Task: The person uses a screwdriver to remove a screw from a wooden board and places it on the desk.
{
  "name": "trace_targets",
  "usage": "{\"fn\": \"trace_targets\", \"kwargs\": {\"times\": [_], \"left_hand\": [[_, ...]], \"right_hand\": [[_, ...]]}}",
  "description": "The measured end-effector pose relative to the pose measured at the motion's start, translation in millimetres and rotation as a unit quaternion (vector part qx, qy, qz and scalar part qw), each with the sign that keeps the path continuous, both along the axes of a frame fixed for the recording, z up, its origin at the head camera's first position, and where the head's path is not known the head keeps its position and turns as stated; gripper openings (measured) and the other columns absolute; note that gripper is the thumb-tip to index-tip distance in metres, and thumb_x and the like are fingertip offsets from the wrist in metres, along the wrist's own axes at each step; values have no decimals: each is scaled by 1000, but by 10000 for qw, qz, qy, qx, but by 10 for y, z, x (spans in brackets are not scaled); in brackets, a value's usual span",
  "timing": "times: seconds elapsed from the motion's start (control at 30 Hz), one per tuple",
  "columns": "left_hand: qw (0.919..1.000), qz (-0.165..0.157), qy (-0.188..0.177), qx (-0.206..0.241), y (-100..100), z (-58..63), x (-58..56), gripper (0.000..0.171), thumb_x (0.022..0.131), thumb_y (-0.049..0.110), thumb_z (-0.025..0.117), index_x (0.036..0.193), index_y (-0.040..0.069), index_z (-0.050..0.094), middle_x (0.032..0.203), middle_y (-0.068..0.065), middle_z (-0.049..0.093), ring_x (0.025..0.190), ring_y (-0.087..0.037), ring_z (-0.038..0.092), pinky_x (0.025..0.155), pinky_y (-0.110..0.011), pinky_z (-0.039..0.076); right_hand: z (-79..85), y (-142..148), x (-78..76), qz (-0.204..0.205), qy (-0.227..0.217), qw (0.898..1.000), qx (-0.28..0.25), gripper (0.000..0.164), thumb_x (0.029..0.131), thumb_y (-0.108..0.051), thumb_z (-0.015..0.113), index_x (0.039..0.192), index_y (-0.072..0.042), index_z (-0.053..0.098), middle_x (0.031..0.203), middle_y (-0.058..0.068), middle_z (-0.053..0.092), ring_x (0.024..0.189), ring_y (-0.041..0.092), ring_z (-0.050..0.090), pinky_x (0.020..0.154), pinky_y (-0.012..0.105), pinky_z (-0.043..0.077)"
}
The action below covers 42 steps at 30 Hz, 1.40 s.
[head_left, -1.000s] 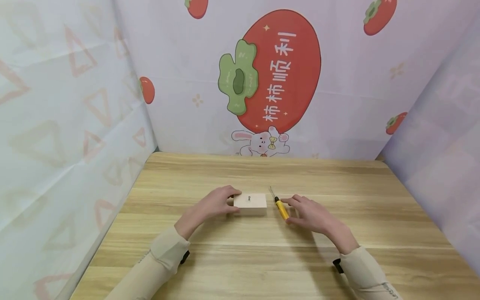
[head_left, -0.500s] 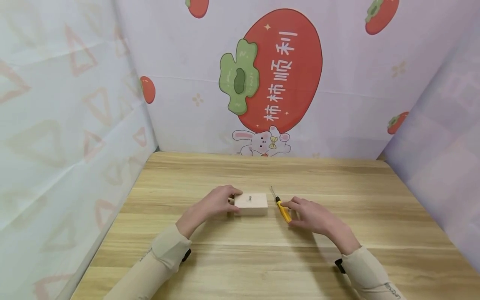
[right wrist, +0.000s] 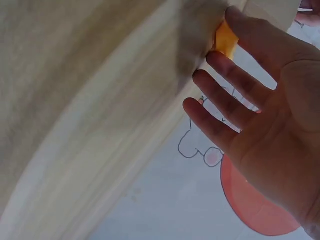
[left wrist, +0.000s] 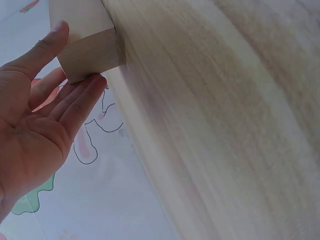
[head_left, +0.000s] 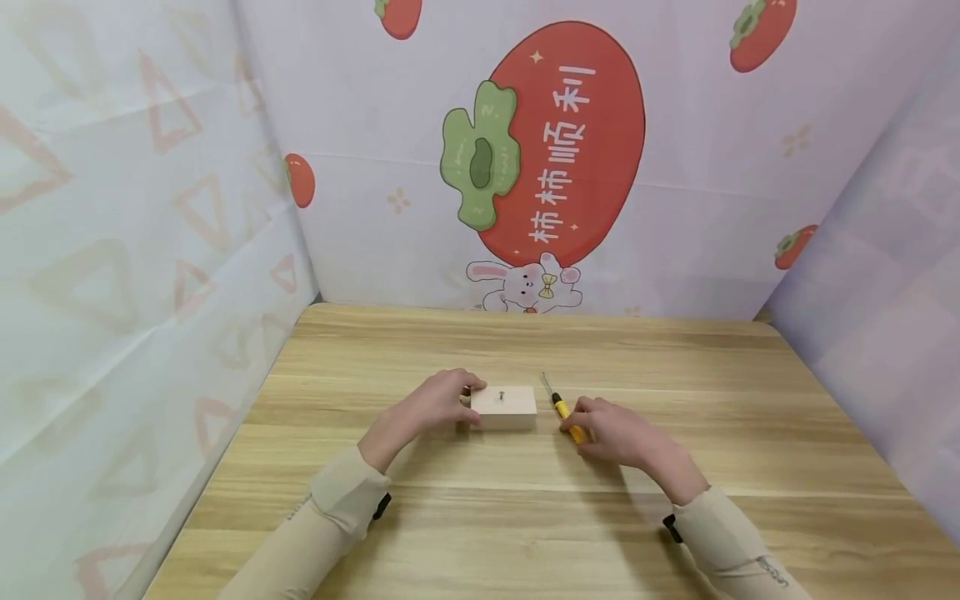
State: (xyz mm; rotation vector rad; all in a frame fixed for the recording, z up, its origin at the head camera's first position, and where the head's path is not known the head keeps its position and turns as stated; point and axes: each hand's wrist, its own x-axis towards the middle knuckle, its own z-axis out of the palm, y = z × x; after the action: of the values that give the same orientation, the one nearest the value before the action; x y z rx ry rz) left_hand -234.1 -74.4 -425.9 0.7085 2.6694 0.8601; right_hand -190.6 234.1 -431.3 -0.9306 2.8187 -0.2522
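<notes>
A pale wooden block (head_left: 504, 408) lies on the table with a small metal screw (head_left: 502, 395) standing in its top. My left hand (head_left: 429, 408) holds the block's left end, thumb on the near side and fingers at the far side; the left wrist view shows that end of the block (left wrist: 92, 55) between them. To the right of the block lies a screwdriver (head_left: 558, 403) with a yellow and black handle, its thin shaft pointing away from me. My right hand (head_left: 618, 432) pinches the handle between thumb and index finger, the other fingers loosely extended in the right wrist view.
The wood-grain table (head_left: 480, 525) ends at a back wall cloth (head_left: 375, 242) printed with persimmons and a rabbit. A patterned cloth (head_left: 150, 275) hangs along the left side, and another (head_left: 892, 292) along the right.
My right thumb and fingers have come in on the screwdriver's handle, covering more of it. The left hand and the block have stayed in place.
</notes>
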Motion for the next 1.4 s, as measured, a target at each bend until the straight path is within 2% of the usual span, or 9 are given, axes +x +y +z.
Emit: {"fn": "trace_targets", "kwargs": {"times": [0.2,0.47,0.63,0.77,0.87,1.0,1.1,1.27,1.4], "left_hand": [[9999,53,-86,56,7,1,-12,58,78,18,85,129,0,64,128,-14,67,117,-25,63,103,-41,50],[9999,79,-130,68,15,-25,-43,59,77,17,86,129,1,64,127,-13,67,116,-25,63,103,-40,50],[9999,89,-105,43,18,-24,-48,58,78,17,85,129,1,64,127,-13,67,116,-25,63,103,-40,50],[9999,60,-103,0,16,-26,-52,58,78,19,85,130,1,64,128,-13,67,116,-25,63,102,-40,50],[9999,71,-109,-27,11,-25,-56,59,78,20,85,130,2,64,128,-12,67,116,-24,63,103,-39,50],[9999,86,-124,-17,8,-21,-59,60,78,20,85,130,2,63,127,-12,67,115,-23,63,103,-39,50],[9998,77,-177,59,6,-16,-55,59,78,18,85,130,1,63,127,-12,67,115,-24,63,103,-39,49],[9996,56,-243,123,-6,-6,-45,60,78,18,86,130,2,63,127,-12,67,116,-24,63,104,-40,49],[9997,62,-229,82,-16,-12,-44,61,77,19,86,131,2,63,127,-11,67,114,-22,63,103,-39,49]], "right_hand": [[7,-2,6,32,132,9997,-224,31,82,-7,79,111,-15,74,103,2,63,87,12,54,73,31,51],[79,31,46,60,1013,9925,-689,31,80,-3,80,107,-15,73,95,-3,61,80,12,57,66,28,51],[76,46,14,226,1815,9766,-1135,30,77,-3,83,102,-16,73,90,-5,61,79,11,61,66,29,54],[105,27,-10,374,2260,9603,-1593,30,75,-4,84,100,-14,71,89,-5,63,79,10,62,67,30,56],[151,-7,-26,341,2354,9535,-1849,31,77,-5,83,103,-10,68,92,-2,66,80,10,64,67,30,58],[227,-68,-29,103,2337,9497,-2081,36,81,-7,80,111,-6,60,94,1,67,81,10,64,69,30,59],[277,-117,-17,-4,2502,9439,-2155,38,83,-9,77,116,-4,58,96,3,67,82,14,64,72,35,58],[342,-212,-7,13,2945,9220,-2512,39,84,-4,72,120,2,58,106,14,69,96,30,68,84,48,57],[405,-309,-17,86,2980,9101,-2877,35,85,1,69,118,2,58,109,13,68,102,29,68,87,47,56]]}}
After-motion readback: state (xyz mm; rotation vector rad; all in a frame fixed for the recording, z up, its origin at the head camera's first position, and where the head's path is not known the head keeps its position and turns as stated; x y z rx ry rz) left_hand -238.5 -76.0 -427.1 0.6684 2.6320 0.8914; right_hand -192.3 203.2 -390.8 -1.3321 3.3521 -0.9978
